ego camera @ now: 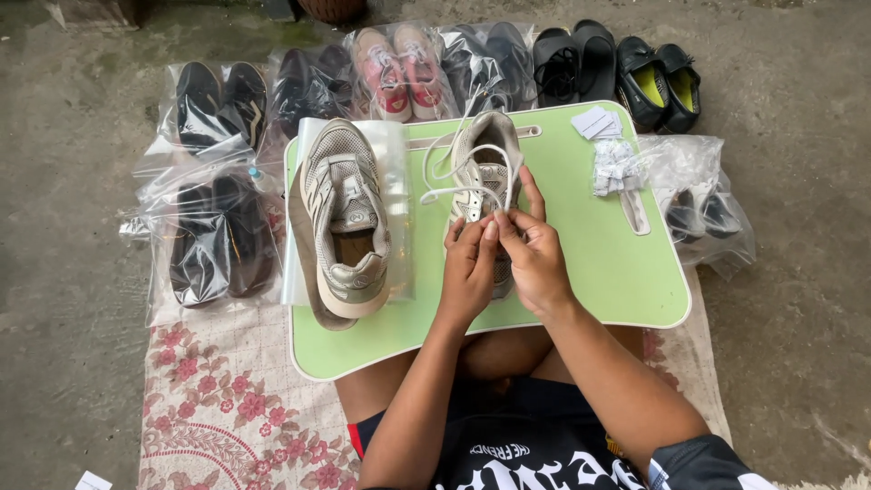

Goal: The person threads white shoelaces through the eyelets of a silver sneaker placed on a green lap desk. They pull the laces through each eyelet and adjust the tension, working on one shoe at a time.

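Two hands meet over one shoe at the middle of the green lap desk (pixel 599 272). The left hand (pixel 468 272) and the right hand (pixel 533 259) press together, thumbs and forefingers pinched on the white shoelace (pixel 458 168) where it crosses the tongue; the right forefinger stretches up along the eyelets. Both sets of fingers are clenched on that lace, whose loose loops curl out toward the toe and off to the left side.

The laced sneaker (pixel 485 163) is grey and beige, toe pointing away from the person, its heel end hidden under the hands. Just beside it on the left lies its mate, a second grey sneaker (pixel 345 218), unlaced, resting on a clear plastic bag (pixel 395 145) that is spread across the desk's left part.

On the far right corner of the desk sit a few small white cards (pixel 597 121) and, just below them, a crumpled bunch of white paper (pixel 617 168).

The desk rests over the person's bare knees, above a floral mat (pixel 227 399) on a concrete floor (pixel 63 227). Beyond the desk a row of bagged shoes runs across: dark pairs (pixel 218 100) at the left, a pink pair (pixel 399 68) in the middle, black slip-ons with yellow-green insoles (pixel 660 82) unbagged at the right. More bagged dark shoes (pixel 213 236) lie to the left of the desk.
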